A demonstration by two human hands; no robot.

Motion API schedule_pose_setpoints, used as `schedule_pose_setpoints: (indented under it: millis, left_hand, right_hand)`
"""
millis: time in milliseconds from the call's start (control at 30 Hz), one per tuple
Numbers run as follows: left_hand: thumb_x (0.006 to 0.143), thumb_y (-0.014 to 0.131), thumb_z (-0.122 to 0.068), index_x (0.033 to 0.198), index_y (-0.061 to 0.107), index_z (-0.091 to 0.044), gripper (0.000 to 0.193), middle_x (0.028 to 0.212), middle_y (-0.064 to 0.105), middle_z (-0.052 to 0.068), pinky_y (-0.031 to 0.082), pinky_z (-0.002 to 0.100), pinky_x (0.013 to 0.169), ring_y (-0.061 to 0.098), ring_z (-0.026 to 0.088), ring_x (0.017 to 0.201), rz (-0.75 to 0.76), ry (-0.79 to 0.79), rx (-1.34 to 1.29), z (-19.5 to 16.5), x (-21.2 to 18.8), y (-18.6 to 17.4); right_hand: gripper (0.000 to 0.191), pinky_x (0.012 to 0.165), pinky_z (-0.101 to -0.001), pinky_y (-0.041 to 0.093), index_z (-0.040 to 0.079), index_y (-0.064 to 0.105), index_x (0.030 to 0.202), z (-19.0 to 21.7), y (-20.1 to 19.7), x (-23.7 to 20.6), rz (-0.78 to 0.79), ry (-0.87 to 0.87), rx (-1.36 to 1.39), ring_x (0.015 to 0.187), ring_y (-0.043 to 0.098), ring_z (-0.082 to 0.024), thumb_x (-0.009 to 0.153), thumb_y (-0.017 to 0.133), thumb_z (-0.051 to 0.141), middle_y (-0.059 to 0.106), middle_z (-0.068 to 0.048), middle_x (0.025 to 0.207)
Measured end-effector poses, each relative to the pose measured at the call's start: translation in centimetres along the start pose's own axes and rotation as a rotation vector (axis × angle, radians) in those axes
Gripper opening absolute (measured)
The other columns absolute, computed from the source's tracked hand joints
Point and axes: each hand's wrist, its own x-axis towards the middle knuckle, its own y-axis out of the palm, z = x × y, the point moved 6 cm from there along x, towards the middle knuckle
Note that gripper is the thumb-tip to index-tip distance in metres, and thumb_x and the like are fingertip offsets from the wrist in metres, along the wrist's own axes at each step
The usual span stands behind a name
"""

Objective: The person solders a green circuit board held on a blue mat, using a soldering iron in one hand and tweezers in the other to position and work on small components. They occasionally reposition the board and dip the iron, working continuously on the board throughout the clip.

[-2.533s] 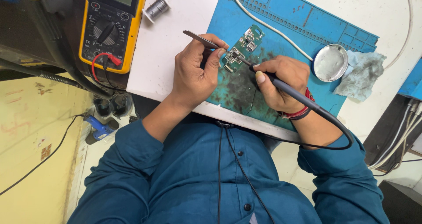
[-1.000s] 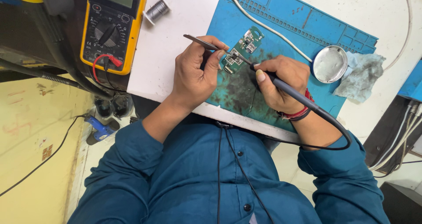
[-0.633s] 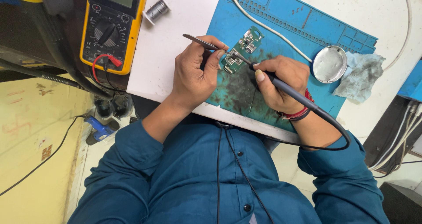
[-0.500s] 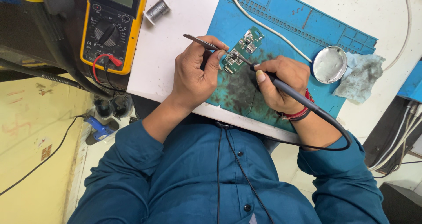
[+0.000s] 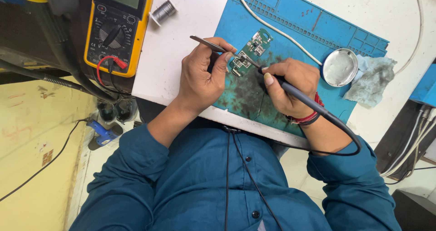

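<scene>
On the blue mat (image 5: 313,29) a small green board (image 5: 249,54) lies between both hands, left hand (image 5: 202,74) pinching tweezers (image 5: 213,45), right hand (image 5: 288,86) gripping an iron (image 5: 295,92), both tips meeting at the board's middle

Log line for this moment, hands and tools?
left hand: tweezers on circuit board | right hand: soldering iron tip at board | blue mat under board

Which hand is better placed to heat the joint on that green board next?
Likely the right hand: it holds the soldering iron, tip at the circuit board. The left hand holds only tweezers.
</scene>
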Motion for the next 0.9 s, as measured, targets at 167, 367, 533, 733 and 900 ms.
schedule_pose_setpoints:
  millis: [167, 367, 533, 733, 900]
  left_hand:
    - [0.107, 0.062, 0.001, 0.115, 0.061, -0.003, 0.009, 0.097, 0.072, 0.005, 0.047, 0.024, 0.061, 0.058, 0.006, 0.068, -0.011, 0.005, 0.018, -0.1, 0.0, -0.1]
    - [0.107, 0.063, 0.0, 0.115, 0.061, -0.002, 0.009, 0.099, 0.073, 0.006, 0.05, 0.024, 0.064, 0.061, 0.007, 0.07, -0.011, -0.002, 0.001, -0.1, -0.1, -0.1]
    - [0.107, 0.063, -0.001, 0.116, 0.061, -0.002, 0.009, 0.099, 0.073, 0.007, 0.052, 0.026, 0.065, 0.064, 0.008, 0.072, -0.013, 0.014, 0.02, -0.3, -0.2, 0.0]
    - [0.106, 0.063, -0.001, 0.114, 0.062, -0.003, 0.008, 0.098, 0.073, 0.007, 0.054, 0.026, 0.066, 0.066, 0.009, 0.072, -0.013, 0.003, 0.05, -0.3, -0.5, 0.1]
    - [0.107, 0.063, -0.001, 0.115, 0.061, -0.002, 0.008, 0.099, 0.073, 0.006, 0.052, 0.026, 0.065, 0.064, 0.009, 0.071, -0.009, 0.014, 0.034, -0.4, -0.5, 0.1]
  right_hand:
    - [0.016, 0.069, -0.0347, 0.051, 0.001, 0.065, 0.114, 0.6, -0.4, 0.4, -0.033, -0.026, -0.04, 0.075, 0.067, -0.027, 0.099, 0.068, -0.001, 0.07, -0.014, 0.095]
    - [0.042, 0.1, -0.0478, 0.047, 0.002, 0.062, 0.133, 1.8, 0.8, 2.0, 0.105, -0.074, -0.307, 0.113, 0.062, -0.039, 0.094, 0.076, 0.009, 0.071, -0.017, 0.121]
    - [0.044, 0.111, -0.0573, 0.034, 0.004, 0.059, 0.132, 2.3, 1.4, 2.4, 0.165, -0.118, -0.39, 0.122, 0.061, -0.039, 0.094, 0.074, 0.019, 0.072, -0.017, 0.127]
    - [0.036, 0.115, -0.0546, 0.038, 0.011, 0.061, 0.131, 1.4, 0.9, 0.8, 0.134, -0.108, -0.435, 0.11, 0.066, -0.028, 0.101, 0.076, 0.022, 0.073, -0.007, 0.11]
    - [0.036, 0.101, -0.043, 0.046, 0.0, 0.055, 0.134, 0.5, 0.0, -0.6, -0.072, 0.021, -0.189, 0.105, 0.065, -0.027, 0.11, 0.071, 0.022, 0.072, -0.008, 0.109]
